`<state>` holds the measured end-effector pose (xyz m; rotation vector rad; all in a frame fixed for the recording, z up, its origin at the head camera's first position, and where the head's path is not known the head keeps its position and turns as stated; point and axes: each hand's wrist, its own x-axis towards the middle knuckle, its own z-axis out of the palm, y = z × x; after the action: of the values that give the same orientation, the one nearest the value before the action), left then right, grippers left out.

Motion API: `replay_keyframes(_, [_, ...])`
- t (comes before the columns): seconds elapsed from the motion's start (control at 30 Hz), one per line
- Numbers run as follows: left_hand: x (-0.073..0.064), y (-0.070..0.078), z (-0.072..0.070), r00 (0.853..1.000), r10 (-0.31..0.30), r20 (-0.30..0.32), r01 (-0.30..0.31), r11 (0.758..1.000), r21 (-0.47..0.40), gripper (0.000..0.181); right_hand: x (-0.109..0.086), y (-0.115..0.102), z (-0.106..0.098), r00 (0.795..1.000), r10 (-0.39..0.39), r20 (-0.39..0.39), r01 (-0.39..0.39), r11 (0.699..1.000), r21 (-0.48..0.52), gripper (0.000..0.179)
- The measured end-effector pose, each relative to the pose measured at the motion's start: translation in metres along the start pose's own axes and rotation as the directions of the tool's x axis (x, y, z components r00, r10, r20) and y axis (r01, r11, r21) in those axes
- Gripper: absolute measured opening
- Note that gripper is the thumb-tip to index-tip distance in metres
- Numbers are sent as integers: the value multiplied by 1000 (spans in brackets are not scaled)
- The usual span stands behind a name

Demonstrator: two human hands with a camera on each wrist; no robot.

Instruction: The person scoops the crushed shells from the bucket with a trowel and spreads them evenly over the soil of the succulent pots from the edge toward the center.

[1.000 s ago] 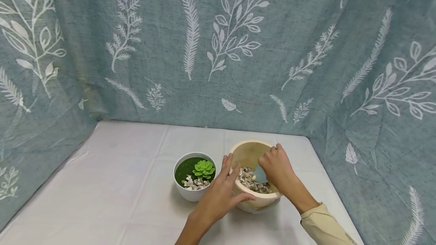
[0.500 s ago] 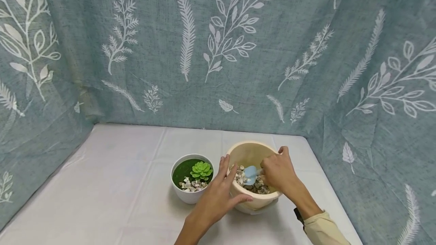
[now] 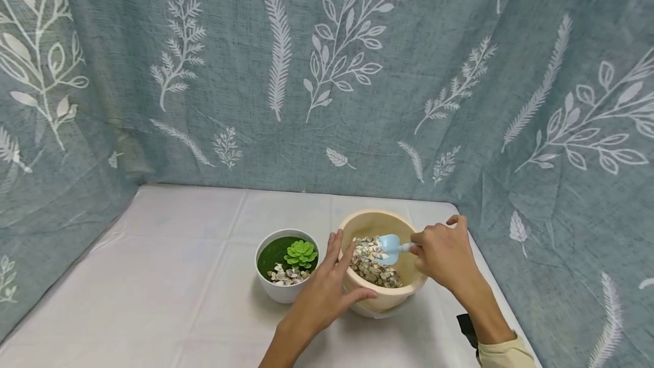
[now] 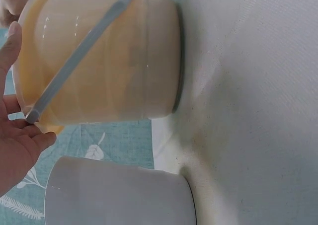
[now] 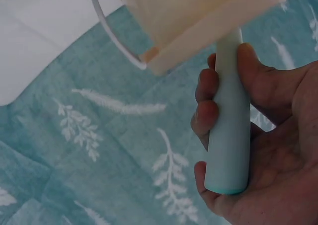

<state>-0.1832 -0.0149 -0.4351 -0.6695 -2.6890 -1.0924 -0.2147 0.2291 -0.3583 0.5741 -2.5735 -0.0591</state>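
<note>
A blue-green cloth (image 3: 230,78) printed with white leaves and sprigs hangs along the far, left and right sides. Inside it lies a table (image 3: 153,277) with a white covering. On its right part rests a cream bucket (image 3: 375,223), with a pale bucket handle (image 4: 82,53) slanting down across its outer wall. Just left of the bucket stands a white pot (image 3: 278,294), smaller, with a green surface inside.

2 hands are at the bucket. The left hand (image 3: 327,293) lies against the left, near part of the rim, its fingers extended and its thumb spread away from them. The right hand (image 3: 445,255), beyond the right side of the rim, grips the pale blue scoop (image 3: 390,249), fingers curled round the grip and thumb along it. A light sleeve (image 3: 506,354) covers that forearm.

The scoop's head is inside the bucket, above the mixed stone bits (image 3: 378,274) at the bottom, with pale bits at its left end. In the white pot, 1 bright green succulent (image 3: 301,254) sits on the right, and small whitish chips (image 3: 287,275) lie in the near part.
</note>
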Motion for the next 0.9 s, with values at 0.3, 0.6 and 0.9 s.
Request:
replay_keyframes(0.3, [1,-1,0,1000,12,-17,-12,1000,9,99,-12,9,-13,998,58,12,-58,997,43,12])
replay_keyframes(0.6, [-4,-5,-6,1000,-5,-29,4,999,-47,105,-12,3,-26,997,72,31,-74,994,79,13])
replay_keyframes(0.9, [-15,-22,-32,989,-15,-150,12,1000,-24,87,-3,-14,-30,999,34,-13,-33,995,99,11])
